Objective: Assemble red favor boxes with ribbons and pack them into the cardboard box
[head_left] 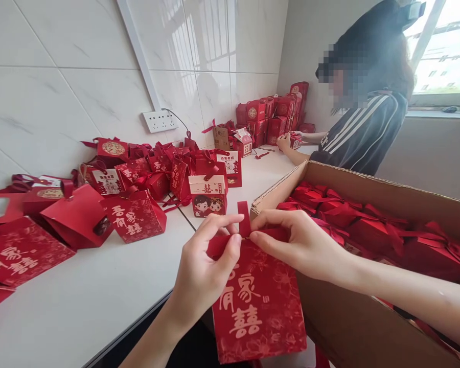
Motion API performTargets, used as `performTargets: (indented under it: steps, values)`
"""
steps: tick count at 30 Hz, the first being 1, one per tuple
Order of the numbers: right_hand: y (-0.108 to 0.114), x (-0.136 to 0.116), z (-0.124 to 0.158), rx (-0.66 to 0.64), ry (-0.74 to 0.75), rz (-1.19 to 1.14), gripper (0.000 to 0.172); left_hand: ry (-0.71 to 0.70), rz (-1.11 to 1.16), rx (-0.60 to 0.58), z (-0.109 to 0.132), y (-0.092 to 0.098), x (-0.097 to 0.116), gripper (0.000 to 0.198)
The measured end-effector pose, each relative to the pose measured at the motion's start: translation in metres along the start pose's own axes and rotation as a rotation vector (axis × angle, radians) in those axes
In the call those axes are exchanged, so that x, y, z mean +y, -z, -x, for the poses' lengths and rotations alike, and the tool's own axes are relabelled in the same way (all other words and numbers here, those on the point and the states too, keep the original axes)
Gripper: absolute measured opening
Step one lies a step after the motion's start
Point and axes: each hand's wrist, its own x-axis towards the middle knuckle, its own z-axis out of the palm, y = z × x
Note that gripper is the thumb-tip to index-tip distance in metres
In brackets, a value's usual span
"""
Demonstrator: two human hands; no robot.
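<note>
A red gift box (262, 306) with pale Chinese characters stands upright in front of me, close to the table's front edge. Across its top runs a dark red ribbon (244, 217), with one end sticking up between my hands. The fingers of my left hand (210, 260) are curled in a pinch on the ribbon at the left of the box top. From the right, my right hand (295, 237) pinches the ribbon near its middle, thumb and fingertips together. My fingers hide part of the ribbon, and I cannot tell whether it is knotted.
An open cardboard carton (368, 179) filled with red ribboned boxes (364, 230) stands at the right. Many red gift boxes (138, 214) crowd the white table (111, 286) along the wall. A co-worker (364, 128) handles a small red box near stacked boxes (256, 133) at the back.
</note>
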Motion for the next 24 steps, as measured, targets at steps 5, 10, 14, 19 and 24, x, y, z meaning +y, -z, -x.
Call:
performTargets:
  steps: [5,10,14,19,24]
  values:
    - [0.003,0.0,0.001,-0.049,0.032,-0.017,0.015,0.057,0.11,0.031,0.0,0.001,0.0,0.02]
    - [0.007,0.003,0.005,-0.092,-0.061,-0.084,0.019,0.141,0.26,0.057,0.0,0.007,-0.002,0.03]
    - [0.012,0.01,0.0,0.075,-0.111,-0.337,0.019,0.201,0.481,0.037,0.006,0.013,-0.015,0.06]
    - [0.018,0.028,-0.015,0.349,-0.259,-0.799,0.011,0.266,0.562,0.021,0.013,0.007,-0.02,0.066]
    - [0.01,0.031,-0.021,0.182,-0.631,-1.038,0.013,0.198,0.577,0.046,0.008,-0.005,-0.001,0.055]
